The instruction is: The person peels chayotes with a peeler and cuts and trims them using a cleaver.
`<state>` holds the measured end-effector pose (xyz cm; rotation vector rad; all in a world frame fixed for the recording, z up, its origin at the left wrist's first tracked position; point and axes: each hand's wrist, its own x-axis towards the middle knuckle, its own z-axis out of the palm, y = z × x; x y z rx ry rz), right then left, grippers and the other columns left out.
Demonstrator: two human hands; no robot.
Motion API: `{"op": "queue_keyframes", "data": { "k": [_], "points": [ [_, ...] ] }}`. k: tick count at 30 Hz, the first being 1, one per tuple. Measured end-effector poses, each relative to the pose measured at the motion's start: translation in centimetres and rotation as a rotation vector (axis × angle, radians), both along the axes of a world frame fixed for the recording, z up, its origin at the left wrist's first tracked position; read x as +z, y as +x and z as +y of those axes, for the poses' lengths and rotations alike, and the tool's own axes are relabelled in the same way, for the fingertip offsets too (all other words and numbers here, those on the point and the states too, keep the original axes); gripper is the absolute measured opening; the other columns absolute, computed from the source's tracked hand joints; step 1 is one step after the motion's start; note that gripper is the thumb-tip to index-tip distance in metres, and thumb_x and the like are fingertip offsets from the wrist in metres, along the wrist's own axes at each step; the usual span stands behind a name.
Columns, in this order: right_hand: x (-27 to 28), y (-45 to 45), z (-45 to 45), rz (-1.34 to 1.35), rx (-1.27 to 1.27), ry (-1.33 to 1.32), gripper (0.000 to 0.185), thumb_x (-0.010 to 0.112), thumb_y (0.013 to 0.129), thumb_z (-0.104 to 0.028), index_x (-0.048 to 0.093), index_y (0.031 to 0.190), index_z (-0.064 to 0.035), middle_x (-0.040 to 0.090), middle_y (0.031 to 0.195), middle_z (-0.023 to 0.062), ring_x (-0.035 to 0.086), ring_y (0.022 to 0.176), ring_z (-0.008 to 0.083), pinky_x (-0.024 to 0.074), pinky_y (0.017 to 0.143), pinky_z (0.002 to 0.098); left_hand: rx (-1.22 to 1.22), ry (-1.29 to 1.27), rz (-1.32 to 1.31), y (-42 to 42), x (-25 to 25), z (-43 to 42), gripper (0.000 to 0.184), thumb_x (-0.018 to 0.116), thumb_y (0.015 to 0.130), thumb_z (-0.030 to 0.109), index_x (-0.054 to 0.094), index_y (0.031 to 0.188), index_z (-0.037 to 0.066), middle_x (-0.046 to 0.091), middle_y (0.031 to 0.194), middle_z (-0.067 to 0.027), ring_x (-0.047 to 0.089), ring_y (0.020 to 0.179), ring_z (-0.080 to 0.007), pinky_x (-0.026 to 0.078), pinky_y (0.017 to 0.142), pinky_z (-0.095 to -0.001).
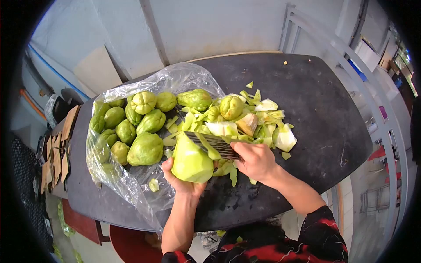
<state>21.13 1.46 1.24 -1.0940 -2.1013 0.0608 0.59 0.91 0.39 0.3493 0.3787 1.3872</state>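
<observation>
My left hand (185,183) is wrapped from below around a large, pale green peeled chayote (191,165), held above the near side of the table. My right hand (255,160) grips a peeling knife (224,147) with a broad, ridged-looking metal blade. The blade lies across the top of the chayote, and a strip of green peel (209,148) curls along it. Its handle is hidden in my fingers. Left of my hands, several unpeeled chayotes (145,149) lie on a clear plastic bag (151,199).
Behind my hands a heap of green peelings (261,131) holds whitish cut pieces (285,138) and a brownish chunk (247,124). All rests on a dark table (324,118). A grey metal railing (372,74) runs along the right, a wall (219,26) stands behind, and a red stool (131,245) is below.
</observation>
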Motion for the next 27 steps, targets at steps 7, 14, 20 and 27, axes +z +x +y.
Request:
{"op": "queue_keyframes", "data": {
  "k": [7, 14, 20, 27],
  "points": [
    [0.1, -0.3, -0.4, 0.08, -0.005, -0.014, 0.029, 0.074, 0.071, -0.007, 0.054, 0.092, -0.0073, 0.064, 0.071, 0.0081, 0.067, 0.065, 0.0287, 0.0524, 0.054, 0.0375, -0.012, 0.026, -0.243, -0.1, -0.6, 0.3, 0.074, 0.056, 0.081, 0.057, 0.052, 0.135, 0.007, 0.061, 0.126, -0.0162, 0.061, 0.112, -0.0345, 0.051, 0.093, -0.0551],
    [0.4, -0.6, -1.4, -0.021, 0.124, 0.308, 0.034, 0.07, 0.069, -0.005, 0.063, 0.102, 0.0001, 0.057, 0.066, 0.0046, 0.061, 0.056, 0.0209, 0.0492, 0.05, 0.0325, 0.028, -0.085, -0.086, -0.6, -0.5, 1.2, 0.064, 0.045, 0.093, 0.048, 0.051, 0.135, 0.001, 0.057, 0.131, -0.0232, 0.056, 0.118, -0.0362, 0.046, 0.101, -0.0482],
    [0.7, -2.0, -2.0, -0.151, 0.158, 0.55, 0.024, 0.066, 0.076, -0.005, 0.065, 0.099, 0.0006, 0.048, 0.061, -0.0012, 0.052, 0.053, 0.0122, 0.0434, 0.047, 0.0251, -0.095, 0.055, -0.178, 0.1, -0.8, 0.3, 0.07, 0.043, 0.093, 0.057, 0.048, 0.136, 0.002, 0.057, 0.126, -0.0188, 0.055, 0.115, -0.0305, 0.045, 0.101, -0.0446],
    [0.5, -2.5, -2.2, -0.158, 0.159, 0.562, 0.023, 0.065, 0.08, -0.003, 0.063, 0.102, 0.0012, 0.048, 0.06, -0.0007, 0.052, 0.052, 0.0131, 0.0428, 0.046, 0.0257, -0.009, 0.098, -0.047, 0.5, -1.3, 0.3, 0.07, 0.042, 0.093, 0.059, 0.051, 0.134, 0.003, 0.056, 0.127, -0.0196, 0.055, 0.115, -0.0303, 0.044, 0.101, -0.0433]
  ]
}}
